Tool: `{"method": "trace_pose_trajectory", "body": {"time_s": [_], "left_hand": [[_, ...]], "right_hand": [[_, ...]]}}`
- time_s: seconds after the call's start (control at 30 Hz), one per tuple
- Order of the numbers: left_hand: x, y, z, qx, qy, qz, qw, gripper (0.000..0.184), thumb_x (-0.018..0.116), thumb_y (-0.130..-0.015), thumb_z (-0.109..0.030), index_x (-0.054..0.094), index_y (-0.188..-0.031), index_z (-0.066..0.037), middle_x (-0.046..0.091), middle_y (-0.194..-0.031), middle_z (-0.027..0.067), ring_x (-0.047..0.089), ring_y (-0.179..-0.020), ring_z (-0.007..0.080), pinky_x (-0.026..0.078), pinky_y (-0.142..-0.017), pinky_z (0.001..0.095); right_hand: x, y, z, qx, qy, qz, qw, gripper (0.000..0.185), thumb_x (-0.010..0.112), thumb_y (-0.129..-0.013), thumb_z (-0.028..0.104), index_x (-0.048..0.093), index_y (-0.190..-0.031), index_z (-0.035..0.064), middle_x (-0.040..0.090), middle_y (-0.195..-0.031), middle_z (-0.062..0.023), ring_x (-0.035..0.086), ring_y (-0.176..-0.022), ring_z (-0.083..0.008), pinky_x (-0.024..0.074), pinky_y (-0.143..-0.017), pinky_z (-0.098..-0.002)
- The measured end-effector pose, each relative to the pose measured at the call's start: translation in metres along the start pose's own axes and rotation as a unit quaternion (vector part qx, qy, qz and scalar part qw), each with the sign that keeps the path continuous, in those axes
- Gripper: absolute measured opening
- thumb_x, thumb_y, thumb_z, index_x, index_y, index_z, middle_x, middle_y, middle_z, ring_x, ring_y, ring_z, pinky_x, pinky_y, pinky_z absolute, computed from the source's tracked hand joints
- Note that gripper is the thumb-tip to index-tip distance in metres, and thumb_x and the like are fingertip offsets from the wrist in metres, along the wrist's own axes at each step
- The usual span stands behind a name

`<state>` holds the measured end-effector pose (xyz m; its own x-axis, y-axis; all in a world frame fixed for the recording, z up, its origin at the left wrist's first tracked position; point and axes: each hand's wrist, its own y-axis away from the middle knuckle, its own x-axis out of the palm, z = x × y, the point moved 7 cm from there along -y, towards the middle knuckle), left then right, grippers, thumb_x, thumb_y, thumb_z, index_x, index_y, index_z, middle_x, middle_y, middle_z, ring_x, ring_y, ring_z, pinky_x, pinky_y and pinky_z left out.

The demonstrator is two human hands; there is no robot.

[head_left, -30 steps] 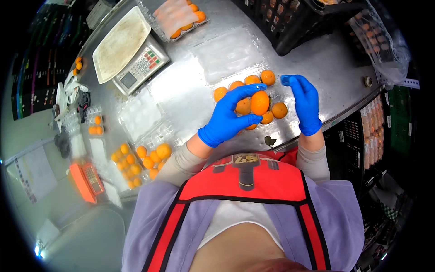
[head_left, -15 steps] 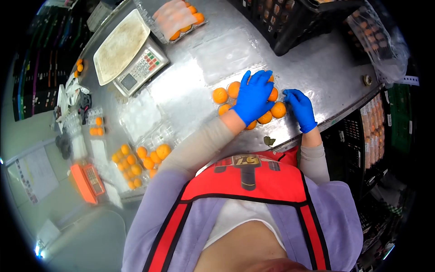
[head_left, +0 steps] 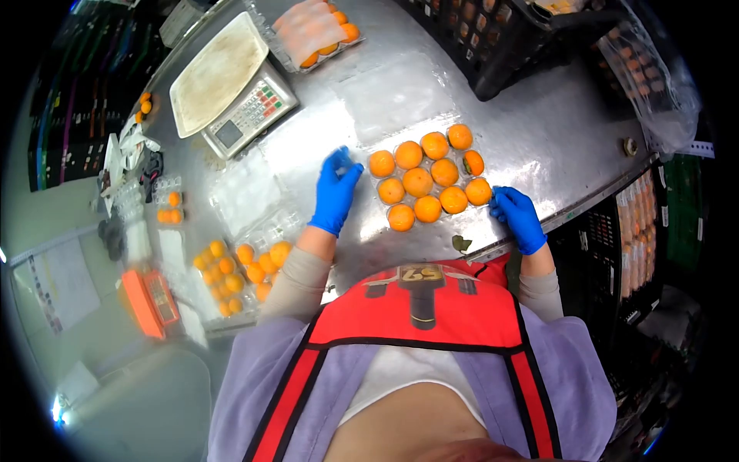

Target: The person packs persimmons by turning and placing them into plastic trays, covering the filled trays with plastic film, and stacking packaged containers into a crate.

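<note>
A clear plastic tray (head_left: 372,183) in front of me holds several orange fruits (head_left: 417,182) in three rows, and one at the right shows its green stem end. My left hand (head_left: 336,192), in a blue glove, is to the left of the tray, fingers apart, with nothing in it. At the tray's lower right corner, my right hand (head_left: 519,220), also gloved in blue, has its fingers pinched together; what they hold, if anything, is too small to make out. The tray's clear lid (head_left: 396,94) lies open behind the fruits.
A scale (head_left: 250,108) stands at the back left, beside another fruit tray (head_left: 312,35). More fruit trays (head_left: 223,273) sit at the left near an orange device (head_left: 148,302). A black crate (head_left: 489,46) is at the back right. A green leaf (head_left: 461,244) lies near the front edge.
My left hand has left the fruits and moved left, uncovering the full tray; the fruit it held a second ago is no longer in it. My right hand has moved down to the tray's lower corner.
</note>
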<state>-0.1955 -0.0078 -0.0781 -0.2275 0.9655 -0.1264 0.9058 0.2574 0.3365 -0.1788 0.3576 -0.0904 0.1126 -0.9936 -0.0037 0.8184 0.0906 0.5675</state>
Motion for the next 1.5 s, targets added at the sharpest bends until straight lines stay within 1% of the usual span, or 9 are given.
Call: {"method": "trace_pose_trajectory", "body": {"time_s": [0.1,0.4,0.5,0.57,0.63,0.73,1.03,1.43,1.5], "left_hand": [[0.018,0.014,0.033,-0.18,0.105,0.078,0.975,0.038,0.058,-0.086,-0.014,0.049,-0.121,-0.002,0.058,-0.1,0.0071,0.055,-0.082,0.0133,0.048,-0.073,0.0261],[0.027,0.022,0.01,-0.008,0.03,0.114,0.993,0.018,0.055,-0.083,-0.003,0.05,-0.101,-0.005,0.056,-0.086,0.0039,0.054,-0.076,0.0104,0.048,-0.068,0.0254],[0.027,0.035,0.005,-0.003,0.027,0.136,0.99,0.013,0.053,-0.083,0.0,0.046,-0.093,-0.005,0.055,-0.09,0.0061,0.056,-0.072,0.0117,0.049,-0.068,0.0261],[0.023,0.048,-0.02,0.028,0.115,0.142,0.983,0.013,0.053,-0.083,0.001,0.046,-0.092,-0.006,0.055,-0.099,0.0063,0.056,-0.073,0.0119,0.049,-0.068,0.026],[0.012,0.056,-0.037,0.03,0.143,0.146,0.978,0.015,0.052,-0.082,0.004,0.046,-0.092,-0.007,0.054,-0.107,0.0065,0.056,-0.077,0.0118,0.049,-0.069,0.0267],[-0.027,0.067,-0.083,0.079,0.184,0.075,0.977,0.019,0.053,-0.08,0.004,0.047,-0.093,-0.007,0.054,-0.108,0.0066,0.056,-0.081,0.0118,0.049,-0.068,0.027],[-0.196,0.083,-0.141,0.26,0.141,-0.308,0.904,0.01,0.051,-0.077,-0.001,0.05,-0.083,-0.009,0.049,-0.077,-0.0015,0.046,-0.07,0.0072,0.037,-0.062,0.0196],[-0.315,-0.037,-0.067,0.109,0.386,-0.35,0.847,0.007,0.054,-0.079,-0.004,0.05,-0.074,-0.008,0.049,-0.064,0.0005,0.047,-0.056,0.0104,0.038,-0.05,0.0213],[-0.312,-0.054,-0.059,0.081,0.432,-0.354,0.826,0.008,0.05,-0.082,-0.003,0.049,-0.074,-0.004,0.05,-0.064,0.0037,0.047,-0.053,0.0125,0.041,-0.047,0.0211]], "right_hand": [[0.004,-0.005,-0.008,-0.019,-0.016,0.015,1.0,0.021,0.058,-0.086,0.012,0.058,-0.103,0.0012,0.058,-0.079,-0.0023,0.053,-0.068,-0.0085,0.0443,-0.062,-0.0219],[0.016,0.017,0.024,-0.102,-0.028,0.072,0.992,0.035,0.053,-0.082,0.004,0.054,-0.116,-0.0018,0.059,-0.109,-0.0084,0.056,-0.091,-0.0117,0.0452,-0.08,-0.0247],[0.012,0.031,0.041,-0.149,-0.027,0.072,0.986,0.009,0.054,-0.081,0.002,0.054,-0.09,0.0058,0.057,-0.118,-0.0109,0.056,-0.1,-0.0168,0.0474,-0.079,-0.0275],[0.012,0.043,0.055,-0.131,-0.054,0.077,0.987,0.039,0.053,-0.081,0.001,0.051,-0.119,-0.0029,0.057,-0.116,-0.0122,0.056,-0.104,-0.018,0.0455,-0.086,-0.0283],[0.018,0.049,0.075,-0.142,-0.052,0.075,0.986,0.031,0.052,-0.081,0.001,0.053,-0.112,-0.0019,0.056,-0.119,-0.0135,0.055,-0.106,-0.0194,0.0459,-0.087,-0.0299],[0.047,0.053,0.122,-0.248,-0.059,0.148,0.956,0.012,0.054,-0.083,0.003,0.051,-0.094,0.0028,0.052,-0.124,-0.0139,0.055,-0.107,-0.0202,0.0458,-0.089,-0.0331],[0.218,0.004,0.232,-0.223,-0.063,0.315,0.921,0.025,0.058,-0.086,0.018,0.058,-0.105,0.0018,0.06,-0.104,-0.0065,0.058,-0.092,-0.0123,0.0487,-0.08,-0.0286],[0.416,-0.152,0.244,-0.086,-0.233,0.366,0.897,0.025,0.057,-0.086,0.025,0.06,-0.107,0.0096,0.057,-0.113,-0.0062,0.054,-0.102,-0.0203,0.0461,-0.087,-0.0327],[0.432,-0.172,0.241,-0.09,-0.295,0.385,0.87,0.017,0.06,-0.081,0.017,0.06,-0.09,0.0027,0.057,-0.083,-0.0036,0.054,-0.077,-0.0135,0.0465,-0.068,-0.0258]]}}
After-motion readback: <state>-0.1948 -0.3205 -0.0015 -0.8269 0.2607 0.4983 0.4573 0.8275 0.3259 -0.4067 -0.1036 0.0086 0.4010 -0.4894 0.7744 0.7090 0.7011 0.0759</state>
